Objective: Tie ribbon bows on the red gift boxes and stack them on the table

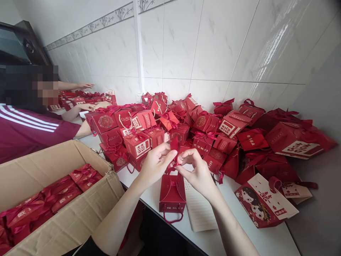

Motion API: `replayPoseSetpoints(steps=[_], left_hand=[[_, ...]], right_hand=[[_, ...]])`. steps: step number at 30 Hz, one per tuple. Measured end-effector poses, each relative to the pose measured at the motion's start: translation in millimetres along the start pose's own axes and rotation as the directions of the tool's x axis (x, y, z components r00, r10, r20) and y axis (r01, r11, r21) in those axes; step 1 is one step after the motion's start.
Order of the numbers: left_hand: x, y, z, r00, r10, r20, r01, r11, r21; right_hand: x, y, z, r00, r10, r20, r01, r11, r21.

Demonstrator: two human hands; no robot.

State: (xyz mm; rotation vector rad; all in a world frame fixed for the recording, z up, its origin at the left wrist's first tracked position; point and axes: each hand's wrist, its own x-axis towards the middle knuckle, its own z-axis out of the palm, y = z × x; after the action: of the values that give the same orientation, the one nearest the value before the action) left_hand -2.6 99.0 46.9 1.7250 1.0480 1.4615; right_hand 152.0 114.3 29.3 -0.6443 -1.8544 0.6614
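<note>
A red gift box (172, 193) with a rope handle stands on the white table near its front edge. Just above its far end, both of my hands pinch a red ribbon (174, 145) that rises between them. My left hand (159, 160) has its thumb and fingers closed on the ribbon from the left. From the right, my right hand (195, 169) grips it between thumb and forefinger, the other fingers curled. Whether the ribbon is knotted is too small to tell. Beside the box, partly under my right forearm, lies a lined notebook (201, 208).
Red gift boxes (207, 122) are heaped along the tiled wall. A cardboard carton (103, 188) holding several more boxes stands at the left. A printed box with cartoon figures (262, 202) sits at the right. Another person's sleeve (39, 128) and reaching arms occupy the far left.
</note>
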Motion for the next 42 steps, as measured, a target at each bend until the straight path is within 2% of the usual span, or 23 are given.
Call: replayPoseSetpoints(steps=[5, 8, 10, 12, 13, 15, 18, 22, 25, 27, 29, 32, 34, 39, 42], left_hand=[[-2.6, 1.3, 1.8, 0.997, 0.019, 0.070, -0.020, 1.000, 0.016], [-3.9, 0.2, 2.0, 0.995, 0.048, 0.091, -0.053, 0.998, 0.047], [-5.0, -1.7, 1.0, 0.991, 0.106, 0.075, -0.114, 0.987, 0.116], [-6.2, -3.7, -0.4, 0.972, 0.226, 0.063, -0.235, 0.945, 0.227], [-6.6, -4.5, -1.0, 0.949, 0.306, 0.072, -0.314, 0.906, 0.283], [-6.8, -5.5, -1.1, 0.875, 0.469, 0.117, -0.479, 0.810, 0.339], [-5.9, -6.2, 1.6, 0.758, 0.628, 0.176, -0.650, 0.702, 0.291], [-5.7, -11.8, 6.7, 0.666, 0.720, 0.196, -0.739, 0.600, 0.304], [-7.3, -18.9, 8.0, 0.608, 0.769, 0.199, -0.778, 0.526, 0.343], [-8.3, -21.6, 7.7, 0.591, 0.784, 0.190, -0.788, 0.511, 0.342], [-9.0, -21.4, 7.3, 0.609, 0.772, 0.181, -0.778, 0.538, 0.325], [-10.0, -18.2, 8.1, 0.689, 0.714, 0.126, -0.714, 0.637, 0.290], [-11.8, -17.2, 10.2, 0.737, 0.673, 0.054, -0.661, 0.704, 0.260], [-19.2, -23.7, 18.1, 0.820, 0.562, -0.112, -0.539, 0.822, 0.184], [-21.3, -28.1, 21.8, 0.868, 0.435, -0.239, -0.428, 0.900, 0.081]], right_hand=[[-1.8, -3.5, 5.5, 0.989, 0.130, 0.072, -0.132, 0.991, 0.020], [-1.5, -5.0, 6.6, 0.969, 0.208, 0.134, -0.226, 0.965, 0.135], [-0.3, -5.1, 4.7, 0.964, 0.200, 0.174, -0.238, 0.943, 0.234], [1.0, -3.6, 1.0, 0.962, 0.187, 0.200, -0.244, 0.916, 0.319], [1.5, -2.1, -0.9, 0.960, 0.195, 0.200, -0.257, 0.900, 0.353], [2.2, 2.0, -3.1, 0.955, 0.243, 0.168, -0.292, 0.864, 0.410], [3.0, 7.9, -0.1, 0.949, 0.314, 0.038, -0.297, 0.841, 0.452], [3.7, 8.2, 10.9, 0.917, 0.379, -0.126, -0.263, 0.811, 0.523], [3.1, 4.1, 15.9, 0.904, 0.396, -0.163, -0.230, 0.770, 0.595], [2.6, 2.0, 16.4, 0.900, 0.395, -0.182, -0.206, 0.756, 0.621], [2.7, 1.3, 15.4, 0.899, 0.396, -0.187, -0.202, 0.754, 0.625], [3.2, 2.0, 14.0, 0.894, 0.406, -0.190, -0.219, 0.766, 0.604], [3.3, 2.2, 13.8, 0.885, 0.408, -0.224, -0.214, 0.784, 0.582], [1.2, -1.3, 12.5, 0.887, 0.369, -0.278, -0.194, 0.844, 0.501], [0.6, -1.5, 7.6, 0.898, 0.299, -0.324, -0.114, 0.868, 0.484]])
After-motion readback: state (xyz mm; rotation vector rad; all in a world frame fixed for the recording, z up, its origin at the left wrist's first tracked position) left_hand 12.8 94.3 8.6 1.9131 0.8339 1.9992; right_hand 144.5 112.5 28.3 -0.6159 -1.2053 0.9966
